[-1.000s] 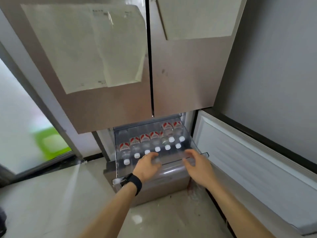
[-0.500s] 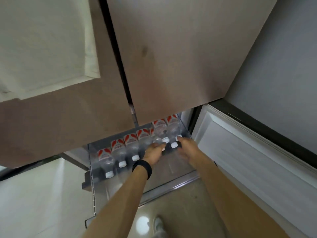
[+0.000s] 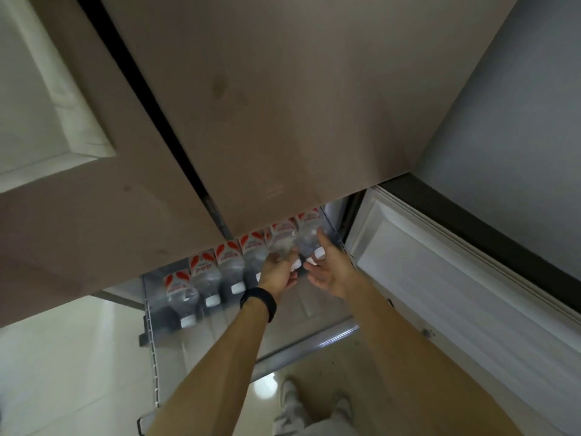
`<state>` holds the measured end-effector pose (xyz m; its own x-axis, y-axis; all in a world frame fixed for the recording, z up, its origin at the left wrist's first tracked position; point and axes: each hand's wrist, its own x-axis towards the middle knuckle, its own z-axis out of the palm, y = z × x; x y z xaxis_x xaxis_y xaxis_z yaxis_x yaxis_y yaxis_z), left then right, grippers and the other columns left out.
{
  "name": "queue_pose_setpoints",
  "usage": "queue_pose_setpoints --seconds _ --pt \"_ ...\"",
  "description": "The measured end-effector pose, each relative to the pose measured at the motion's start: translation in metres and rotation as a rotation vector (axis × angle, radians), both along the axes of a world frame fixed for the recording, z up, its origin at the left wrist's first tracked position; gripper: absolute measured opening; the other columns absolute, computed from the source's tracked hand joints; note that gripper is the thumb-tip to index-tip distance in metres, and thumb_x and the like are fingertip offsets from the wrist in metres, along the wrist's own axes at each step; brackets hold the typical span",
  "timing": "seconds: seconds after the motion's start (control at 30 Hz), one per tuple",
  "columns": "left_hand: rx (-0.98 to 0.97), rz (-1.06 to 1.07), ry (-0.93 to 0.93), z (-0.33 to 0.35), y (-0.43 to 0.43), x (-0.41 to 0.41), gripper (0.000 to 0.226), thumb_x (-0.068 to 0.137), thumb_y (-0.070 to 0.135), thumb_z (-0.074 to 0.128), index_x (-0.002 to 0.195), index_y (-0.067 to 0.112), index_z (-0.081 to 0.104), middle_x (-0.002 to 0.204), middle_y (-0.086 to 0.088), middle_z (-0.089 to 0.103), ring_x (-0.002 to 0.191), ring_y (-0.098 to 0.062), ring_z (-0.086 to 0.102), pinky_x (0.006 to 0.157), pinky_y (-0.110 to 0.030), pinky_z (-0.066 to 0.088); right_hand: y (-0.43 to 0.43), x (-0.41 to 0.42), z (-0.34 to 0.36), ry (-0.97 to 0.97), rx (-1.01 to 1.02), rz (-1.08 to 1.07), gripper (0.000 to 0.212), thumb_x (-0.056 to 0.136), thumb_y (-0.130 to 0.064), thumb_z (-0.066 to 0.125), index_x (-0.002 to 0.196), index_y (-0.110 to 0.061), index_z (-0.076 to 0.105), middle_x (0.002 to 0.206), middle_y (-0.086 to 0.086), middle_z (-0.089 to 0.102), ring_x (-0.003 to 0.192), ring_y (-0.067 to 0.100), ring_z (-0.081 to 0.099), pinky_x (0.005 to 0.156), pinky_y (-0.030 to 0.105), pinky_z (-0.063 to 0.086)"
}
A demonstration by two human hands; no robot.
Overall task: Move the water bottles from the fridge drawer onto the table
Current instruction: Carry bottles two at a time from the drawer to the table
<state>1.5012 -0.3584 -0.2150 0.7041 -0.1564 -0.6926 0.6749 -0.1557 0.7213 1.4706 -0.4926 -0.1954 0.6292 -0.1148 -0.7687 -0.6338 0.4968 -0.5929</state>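
Several clear water bottles [image 3: 207,278] with red-and-white labels and white caps lie side by side in the pulled-out clear fridge drawer [image 3: 150,313], caps toward me. My left hand [image 3: 278,273], with a black band on its wrist, is curled around the neck of the second bottle from the right [image 3: 281,240]. My right hand [image 3: 330,269] cups the neck of the rightmost bottle [image 3: 308,236], thumb lying along it, fingers loosely spread, its cap showing against the palm. The bottles' far ends are hidden under the upper doors.
The closed upper fridge doors [image 3: 283,121] hang low over the drawer. A white sheet of paper [image 3: 47,105] is stuck on the left door. The open lower door [image 3: 456,294] stands to the right. Pale tiled floor [image 3: 63,357] and my shoe [image 3: 289,394] lie below.
I have leaned in closer to the fridge. Both hands went from the drawer's front edge to the two rightmost bottles, and my left hand closed on one bottle's neck.
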Motion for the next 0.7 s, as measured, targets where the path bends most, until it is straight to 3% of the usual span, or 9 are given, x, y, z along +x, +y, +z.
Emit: queue_pose_setpoints --seconds 0.13,0.23,0.3,0.37,0.43,0.5,0.6,0.7 --pt "0.053 0.070 -0.078 0.026 0.010 -0.030 0.059 0.091 0.065 0.055 0.132 0.023 0.045 0.125 0.003 0.057 0.112 -0.020 0.059 0.083 -0.034 0.050 -0.005 -0.017 0.013 -0.028 -0.073 0.116 0.061 0.089 -0.069 0.053 0.126 -0.021 0.054 0.088 0.006 0.068 0.077 0.019 0.073 0.076 0.035 0.059" --pt "0.212 0.064 -0.185 0.039 0.022 -0.049 0.078 0.087 0.074 0.051 0.144 0.022 0.041 0.138 -0.002 0.054 0.124 -0.029 0.054 0.100 -0.045 0.049 -0.004 -0.035 0.024 -0.080 -0.412 0.210 0.061 0.095 -0.063 0.048 0.118 -0.008 0.058 0.082 0.010 0.072 0.064 0.021 0.073 0.059 0.032 0.059" --pt "0.355 -0.018 -0.276 0.049 0.038 -0.059 0.081 0.089 0.073 0.049 0.148 0.019 0.039 0.142 -0.009 0.055 0.126 -0.032 0.054 0.105 -0.044 0.046 -0.009 -0.051 0.032 -0.116 -0.642 0.223 0.055 0.098 -0.059 0.048 0.115 -0.007 0.054 0.080 0.010 0.073 0.059 0.021 0.073 0.059 0.035 0.061" --pt "0.484 -0.123 -0.349 0.061 0.055 -0.067 0.077 0.093 0.068 0.047 0.148 0.015 0.040 0.139 -0.012 0.057 0.123 -0.032 0.057 0.098 -0.038 0.047 -0.019 -0.064 0.039 -0.144 -0.900 0.291 0.048 0.098 -0.058 0.047 0.116 -0.014 0.048 0.088 0.010 0.073 0.068 0.023 0.073 0.067 0.039 0.061" --pt "0.629 -0.236 -0.414 0.077 0.071 -0.070 0.073 0.095 0.067 0.046 0.144 0.014 0.046 0.131 -0.011 0.063 0.113 -0.029 0.062 0.086 -0.032 0.048 -0.031 -0.072 0.049 -0.168 -1.116 0.391 0.044 0.098 -0.057 0.045 0.117 -0.017 0.045 0.099 0.012 0.072 0.080 0.026 0.071 0.063 0.033 0.053" --pt "0.764 -0.327 -0.477 0.094 0.084 -0.069 0.072 0.092 0.070 0.047 0.137 0.014 0.053 0.118 -0.009 0.070 0.099 -0.026 0.066 0.080 -0.034 0.054 -0.040 -0.074 0.068 -0.223 -1.226 0.442 0.042 0.100 -0.054 0.043 0.117 -0.015 0.046 0.099 0.011 0.070 0.080 0.025 0.066 0.057 0.028 0.043" --pt "0.936 -0.466 -0.522 0.123 0.096 -0.067 0.064 0.091 0.068 0.052 0.125 0.013 0.061 0.105 -0.006 0.070 0.088 -0.023 0.065 0.073 -0.036 0.055 -0.048 -0.071 0.103 -0.362 -1.343 0.502 0.039 0.101 -0.048 0.047 0.110 -0.011 0.050 0.091 0.007 0.056 0.077 0.022 0.050 0.065 0.029 0.036" --pt "1.083 -0.625 -0.538 0.146 0.101 -0.068 0.058 0.090 0.065 0.056 0.116 0.014 0.066 0.102 -0.007 0.070 0.082 -0.021 0.064 0.072 -0.035 0.056 -0.045 -0.067 0.120 -0.516 -1.469 0.594 0.033 0.101 -0.046 0.050 0.095 -0.014 0.044 0.081 0.005 0.052 0.068 0.021 0.046 0.050 0.025 0.026"
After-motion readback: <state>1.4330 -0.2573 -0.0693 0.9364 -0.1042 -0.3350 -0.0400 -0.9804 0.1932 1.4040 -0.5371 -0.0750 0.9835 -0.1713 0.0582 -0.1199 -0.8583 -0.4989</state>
